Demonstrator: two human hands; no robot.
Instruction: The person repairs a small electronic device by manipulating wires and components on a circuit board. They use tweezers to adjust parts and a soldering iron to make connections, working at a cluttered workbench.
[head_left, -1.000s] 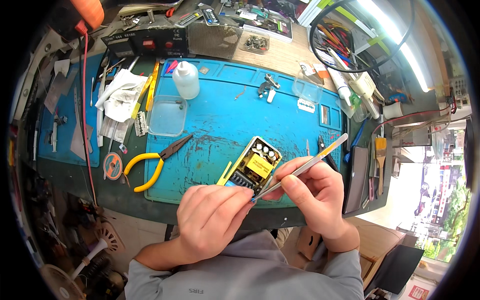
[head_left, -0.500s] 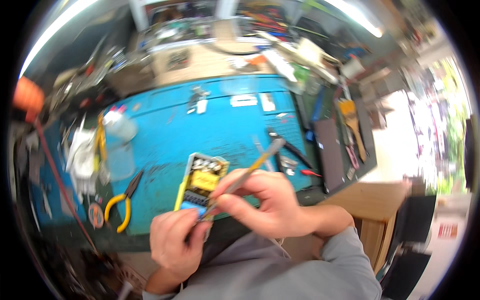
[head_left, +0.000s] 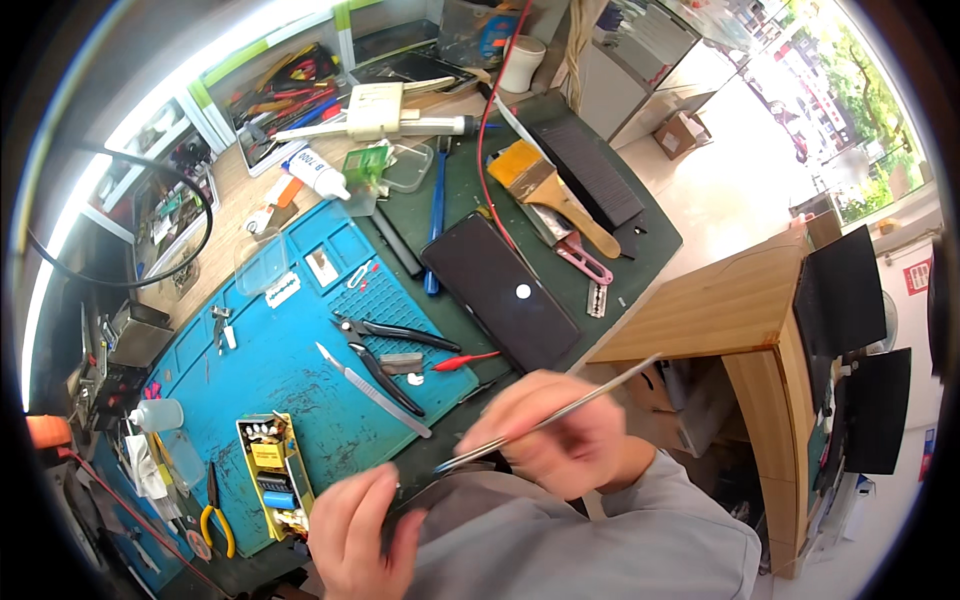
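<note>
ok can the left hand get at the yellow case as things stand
Probably yes: the left hand is right beside the yellow case, and nothing visible blocks the way.

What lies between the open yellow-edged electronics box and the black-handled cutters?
In the head view, a slim silver tool lies on the blue mat between them.

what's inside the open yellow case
A yellow block, a black part, a blue cylinder and small white-topped cylinders. Whatever lies beneath them is covered and can't be seen.

Circuit board point(head_left: 268, 457) on blue mat point(head_left: 320, 420)
</note>
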